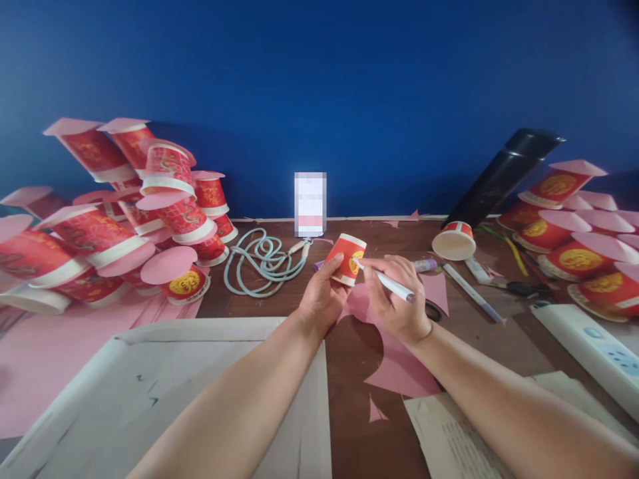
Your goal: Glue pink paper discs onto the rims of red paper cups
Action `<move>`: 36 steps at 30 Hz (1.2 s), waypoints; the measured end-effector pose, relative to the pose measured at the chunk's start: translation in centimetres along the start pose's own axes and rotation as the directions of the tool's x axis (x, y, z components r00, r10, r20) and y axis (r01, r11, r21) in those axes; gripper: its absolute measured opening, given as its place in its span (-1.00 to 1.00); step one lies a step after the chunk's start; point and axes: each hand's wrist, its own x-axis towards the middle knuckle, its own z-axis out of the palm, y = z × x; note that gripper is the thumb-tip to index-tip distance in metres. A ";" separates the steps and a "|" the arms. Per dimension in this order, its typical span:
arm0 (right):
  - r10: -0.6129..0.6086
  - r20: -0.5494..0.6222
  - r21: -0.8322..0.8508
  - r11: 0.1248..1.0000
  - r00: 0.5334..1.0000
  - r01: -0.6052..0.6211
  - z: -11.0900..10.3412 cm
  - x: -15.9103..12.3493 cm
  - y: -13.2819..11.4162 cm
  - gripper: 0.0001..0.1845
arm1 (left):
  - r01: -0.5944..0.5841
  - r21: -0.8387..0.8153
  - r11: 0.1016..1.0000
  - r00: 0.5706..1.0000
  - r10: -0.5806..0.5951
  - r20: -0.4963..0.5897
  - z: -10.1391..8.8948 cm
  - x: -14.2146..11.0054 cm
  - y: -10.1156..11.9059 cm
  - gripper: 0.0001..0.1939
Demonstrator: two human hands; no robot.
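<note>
The person's left hand (323, 293) has its grip closed around a red paper cup (345, 259) with a white rim and a yellow round emblem, held tilted above the brown surface (349, 412). The right hand (399, 299) has its grip closed on a white marker (389, 283), whose tip is at the emblem; whether it touches the cup is hard to tell.

Beyond the cup, an upright phone (310, 204) stands near the blue wall (309, 86), with a coiled light-blue cable (264, 263) to its left. Pink paper scraps (407, 369) lie under and around the right hand. To the right of that hand, a second marker (474, 293) lies on the surface, and an empty paper cup (454, 241) rests on its side behind it.

Many red cups with pink paper pieces on their ends are piled on the left (170, 169) and on the right (579, 256). A black bottle (502, 176) leans against the wall. A white power strip (594, 352) lies at the right, printed paper (459, 436) near the right forearm, and a large white tray-like board (200, 372) under the left forearm.
</note>
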 end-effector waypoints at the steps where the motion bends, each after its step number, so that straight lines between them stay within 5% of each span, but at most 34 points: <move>1: -0.003 -0.001 0.002 1.000 1.000 0.003 0.0 0.0 0.0 -0.84 | -0.003 0.000 1.000 1.000 0.003 0.003 0.0 0.0 0.0 -0.89; 17: -0.042 0.027 0.004 0.999 0.999 0.042 0.1 -0.1 0.1 -0.78 | 0.019 0.024 1.000 0.990 -0.022 0.139 -0.1 -0.4 -0.2 -0.92; 36: -0.018 0.008 0.006 1.000 1.000 0.018 0.0 0.0 0.4 -0.79 | -0.022 -0.003 1.000 0.999 0.022 0.039 -0.4 0.2 0.0 -0.82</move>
